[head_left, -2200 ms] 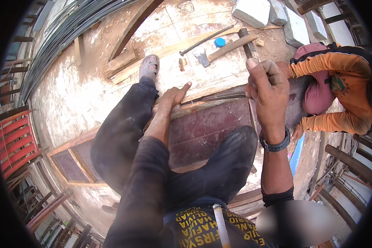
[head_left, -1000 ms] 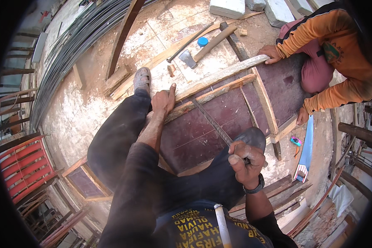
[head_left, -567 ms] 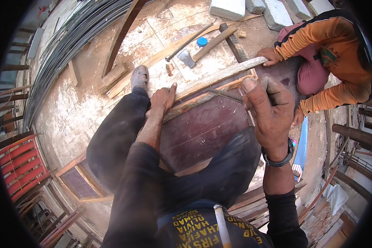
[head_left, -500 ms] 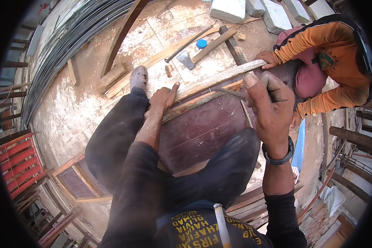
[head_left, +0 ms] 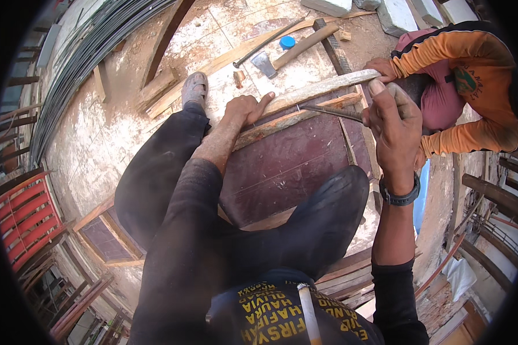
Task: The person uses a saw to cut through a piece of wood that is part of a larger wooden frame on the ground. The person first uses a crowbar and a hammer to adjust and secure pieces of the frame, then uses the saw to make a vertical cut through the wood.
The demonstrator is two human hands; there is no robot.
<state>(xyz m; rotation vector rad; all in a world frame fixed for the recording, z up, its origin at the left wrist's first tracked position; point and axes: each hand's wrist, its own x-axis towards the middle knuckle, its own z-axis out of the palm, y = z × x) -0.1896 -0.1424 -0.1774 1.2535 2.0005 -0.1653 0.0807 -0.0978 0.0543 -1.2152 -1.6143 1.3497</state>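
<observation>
A long pale wooden strip (head_left: 322,88) runs along the far edge of a dark reddish panel (head_left: 282,172). My left hand (head_left: 244,110) is closed over the strip's left part, thumb stretched along it. In its fist my right hand (head_left: 396,123) grips a ridged metal rod (head_left: 332,111). The rod's tip reaches the gap between that strip and a second wooden strip (head_left: 296,122), near a thin nail (head_left: 298,107). At the strip's right end, a co-worker's hand (head_left: 381,67) in an orange sleeve holds it.
Beyond the strip lie a hatchet (head_left: 265,64) with a wooden handle, a blue cap (head_left: 287,42) and a dark metal bar (head_left: 267,43). Grey blocks (head_left: 397,17) stand at the far right, steel rods (head_left: 92,63) at the far left. The co-worker (head_left: 477,86) crouches at right.
The whole view has shifted, so the scene sits higher and slightly further right. My right hand appears further right, with more of the rod showing at a flatter angle. Both hands keep their holds.
</observation>
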